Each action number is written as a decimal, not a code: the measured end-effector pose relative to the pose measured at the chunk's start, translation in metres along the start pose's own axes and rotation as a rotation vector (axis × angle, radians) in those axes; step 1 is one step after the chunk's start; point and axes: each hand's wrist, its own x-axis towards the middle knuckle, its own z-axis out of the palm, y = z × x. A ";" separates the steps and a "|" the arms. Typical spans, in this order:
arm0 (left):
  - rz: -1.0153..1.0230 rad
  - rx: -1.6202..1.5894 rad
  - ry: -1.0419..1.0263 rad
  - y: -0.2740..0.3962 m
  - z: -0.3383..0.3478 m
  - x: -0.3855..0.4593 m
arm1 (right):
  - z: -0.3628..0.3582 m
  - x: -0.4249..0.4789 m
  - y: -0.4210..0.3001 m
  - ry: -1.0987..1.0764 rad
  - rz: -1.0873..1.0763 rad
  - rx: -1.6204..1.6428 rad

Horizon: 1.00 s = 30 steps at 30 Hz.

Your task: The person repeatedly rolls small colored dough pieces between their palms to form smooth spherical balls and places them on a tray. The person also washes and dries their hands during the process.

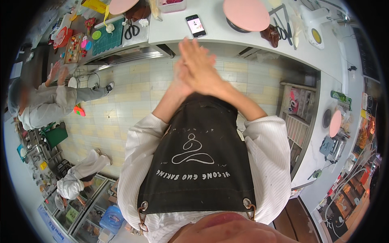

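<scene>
My right hand lies across my left hand, palm towards palm, in front of the apron's lower end. Both are blurred, and their fingers point towards the worktable. Whatever may be between the palms is hidden. Just beyond the fingertips, a smartphone with a lit screen rests near the edge of the white worktable. A pink turntable on a dark base stands to its right. I wear a black apron with a white line drawing and lettering.
Scissors and a green cutting mat lie at the left. A white kitchen scale and a metal spatula are on the right. A person with raised hands works at the left; another person bends over glass-topped cabinets.
</scene>
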 end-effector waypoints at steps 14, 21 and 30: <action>-0.184 -0.082 -0.258 -0.020 -0.013 -0.010 | -0.016 0.013 -0.043 -0.043 -0.155 -0.092; -0.111 -0.020 -0.191 -0.006 -0.017 -0.002 | 0.000 -0.003 -0.024 0.018 -0.065 -0.044; -0.151 -0.573 -0.382 0.000 -0.034 0.007 | -0.007 0.002 -0.025 -0.002 -0.044 -0.077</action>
